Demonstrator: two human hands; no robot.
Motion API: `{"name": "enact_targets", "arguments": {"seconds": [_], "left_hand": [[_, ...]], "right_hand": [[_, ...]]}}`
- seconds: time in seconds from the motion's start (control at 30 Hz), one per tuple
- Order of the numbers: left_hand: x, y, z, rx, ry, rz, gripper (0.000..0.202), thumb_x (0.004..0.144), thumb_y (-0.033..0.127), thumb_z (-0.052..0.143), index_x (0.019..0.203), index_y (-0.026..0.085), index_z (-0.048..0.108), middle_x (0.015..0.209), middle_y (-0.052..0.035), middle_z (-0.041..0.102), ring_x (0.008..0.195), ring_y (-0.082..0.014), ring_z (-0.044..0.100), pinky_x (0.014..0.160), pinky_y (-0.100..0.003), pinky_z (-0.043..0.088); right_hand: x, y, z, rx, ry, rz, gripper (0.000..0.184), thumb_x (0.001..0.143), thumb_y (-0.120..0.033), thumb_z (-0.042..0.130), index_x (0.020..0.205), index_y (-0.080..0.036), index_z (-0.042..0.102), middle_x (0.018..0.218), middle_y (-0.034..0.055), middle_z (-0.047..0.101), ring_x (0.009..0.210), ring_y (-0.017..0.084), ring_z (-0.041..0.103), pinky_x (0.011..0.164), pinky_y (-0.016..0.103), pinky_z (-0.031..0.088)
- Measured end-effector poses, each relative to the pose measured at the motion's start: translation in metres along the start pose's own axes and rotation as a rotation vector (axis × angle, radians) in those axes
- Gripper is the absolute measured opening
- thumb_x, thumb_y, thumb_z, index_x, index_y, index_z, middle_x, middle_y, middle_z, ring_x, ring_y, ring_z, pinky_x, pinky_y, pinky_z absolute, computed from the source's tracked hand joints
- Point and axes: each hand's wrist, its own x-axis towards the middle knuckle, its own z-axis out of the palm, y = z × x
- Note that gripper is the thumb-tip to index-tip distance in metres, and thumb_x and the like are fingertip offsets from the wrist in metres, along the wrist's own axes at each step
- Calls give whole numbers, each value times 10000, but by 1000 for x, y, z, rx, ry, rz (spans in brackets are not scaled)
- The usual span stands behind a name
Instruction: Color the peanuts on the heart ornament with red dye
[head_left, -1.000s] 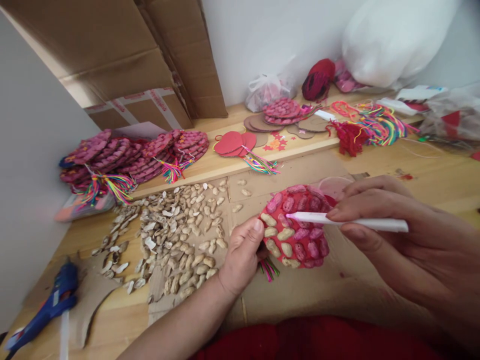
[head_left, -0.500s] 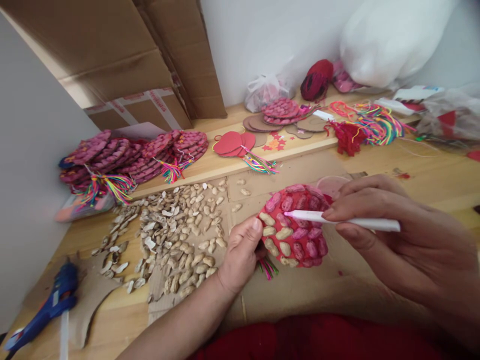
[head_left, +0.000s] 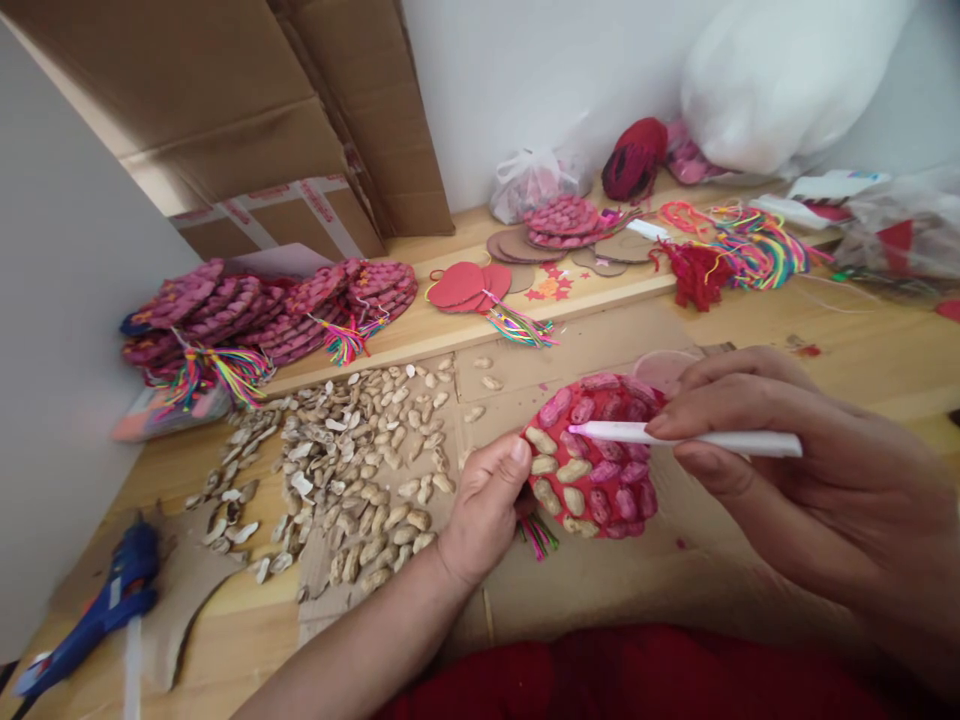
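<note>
Red and pink, right in front of you: your left hand (head_left: 484, 510) has the peanut-covered disc (head_left: 592, 457) by its left edge, thumb on the front, the other fingers mostly hidden behind, clamped on the rim. Opposite, your right hand (head_left: 810, 500), its fingers pinched around a white marker (head_left: 619, 432), the pink tip right at a peanut on the disc's upper left; whether it touches, you can't tell from here. Pink nuts fill the top and right, plain tan ones line the left side! Below the disc pokes a tassel (head_left: 538, 537), over the cardboard sheet (head_left: 637, 590) on your wooden surface (head_left: 862, 345). Left of your left hand, loose peanuts (head_left: 375, 550), then shells (head_left: 315, 450), then a blue glue gun (head_left: 124, 600). Behind, on the raised board (head_left: 409, 330), stacked pink discs (head_left: 247, 300), plain red discs (head_left: 461, 288) and little stars (head_left: 550, 285).
</note>
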Motion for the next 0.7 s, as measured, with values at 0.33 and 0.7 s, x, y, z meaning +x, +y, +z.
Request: {"name": "enact_targets", "arguments": {"seconds": [0.33, 0.7], "left_hand": [[0, -2, -2, 3, 19, -18, 421, 893, 578, 678, 943, 173, 783, 881, -82, 773, 876, -243, 710, 770, -318, 561], [-1, 0, -2, 78, -35, 33, 418, 948, 555, 611, 1006, 183, 792, 850, -71, 744, 941, -240, 681, 873, -323, 522]], "right_hand": [[3, -4, -1, -38, 0, 6, 106, 878, -246, 687, 969, -301, 697, 846, 0, 725, 986, 217, 667, 903, 378, 540], [3, -8, -1, 3, -22, -1, 148, 871, -219, 689, 1001, -290, 692, 883, -12, 716, 1004, 198, 657, 907, 368, 544]]}}
